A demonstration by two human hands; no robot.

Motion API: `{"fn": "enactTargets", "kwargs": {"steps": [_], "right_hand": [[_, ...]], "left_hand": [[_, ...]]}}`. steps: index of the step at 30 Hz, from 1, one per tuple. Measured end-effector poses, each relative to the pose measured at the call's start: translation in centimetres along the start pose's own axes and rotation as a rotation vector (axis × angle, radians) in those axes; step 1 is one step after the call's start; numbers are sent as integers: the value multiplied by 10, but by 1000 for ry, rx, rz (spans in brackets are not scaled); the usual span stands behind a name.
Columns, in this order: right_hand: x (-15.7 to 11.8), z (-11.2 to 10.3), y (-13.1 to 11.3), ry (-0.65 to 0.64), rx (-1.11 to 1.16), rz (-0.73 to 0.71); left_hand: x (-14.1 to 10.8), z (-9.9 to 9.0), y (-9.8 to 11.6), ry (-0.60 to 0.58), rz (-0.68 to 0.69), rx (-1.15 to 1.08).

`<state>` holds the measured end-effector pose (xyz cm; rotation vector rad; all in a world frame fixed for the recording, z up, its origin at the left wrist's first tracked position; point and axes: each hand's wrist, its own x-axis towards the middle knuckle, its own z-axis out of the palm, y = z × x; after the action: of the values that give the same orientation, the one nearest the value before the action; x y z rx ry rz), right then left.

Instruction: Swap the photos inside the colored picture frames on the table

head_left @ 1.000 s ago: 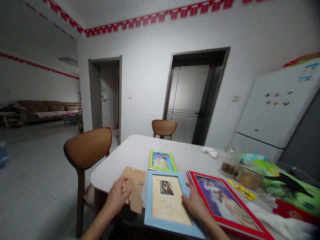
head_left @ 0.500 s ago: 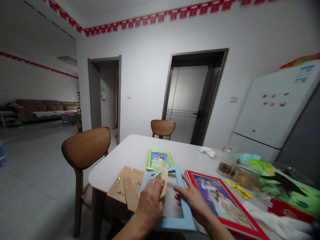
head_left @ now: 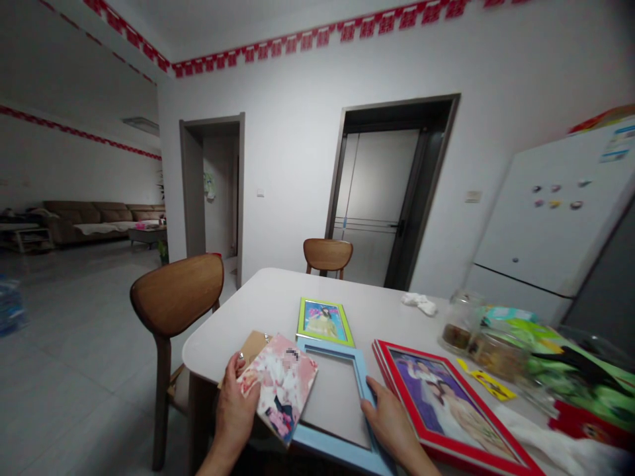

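My left hand [head_left: 236, 395] is closed on the left edge of a pink and white photo [head_left: 280, 387], thumb on top. The picture side faces up, and the photo overlaps the left side of a light blue picture frame [head_left: 333, 445]. That frame's opening shows nothing but a pale surface. Its right side is gripped by my right hand [head_left: 389, 420], thumb over the rim. Under the photo and my left hand lies a brown backing board [head_left: 254, 345] with metal clips, mostly hidden.
Beyond the blue frame lies a green-framed picture [head_left: 325, 322]. A red-framed picture [head_left: 501, 433] rests at the right, atop another red edge. Glass jars [head_left: 461, 324], a yellow packet [head_left: 491, 385], white cloth [head_left: 546, 433] and green bags [head_left: 570, 370] crowd the table's right side.
My left hand has moved left with the photo, which has turned from nearly edge-on to face up. My right hand has stayed at the blue frame's right side, now gripping it.
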<state>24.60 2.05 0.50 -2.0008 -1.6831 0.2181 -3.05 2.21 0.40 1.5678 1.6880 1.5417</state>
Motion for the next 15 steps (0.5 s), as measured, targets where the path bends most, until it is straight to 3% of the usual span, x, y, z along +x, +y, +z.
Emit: {"fn": "enactTargets", "kwargs": {"steps": [2,5,8,11,13,15], "right_hand": [[-1,4,2,22,-58,-25],[-3,9,5,44,-62,-46],[-3,13,9,62,6,-63],[-2,13,9,77,45,-55],[-2,13,9,82,45,-53],[-2,12,8,77,31,-63]], "left_hand": [[-3,-4,-11,-46,36,34],[-12,-12,-13,-212,168,150],[-21,-20,2,-436,353,283],[-27,-21,20,-679,449,347],[-28,-16,28,-728,467,357],[-28,-9,30,-693,492,353]]}}
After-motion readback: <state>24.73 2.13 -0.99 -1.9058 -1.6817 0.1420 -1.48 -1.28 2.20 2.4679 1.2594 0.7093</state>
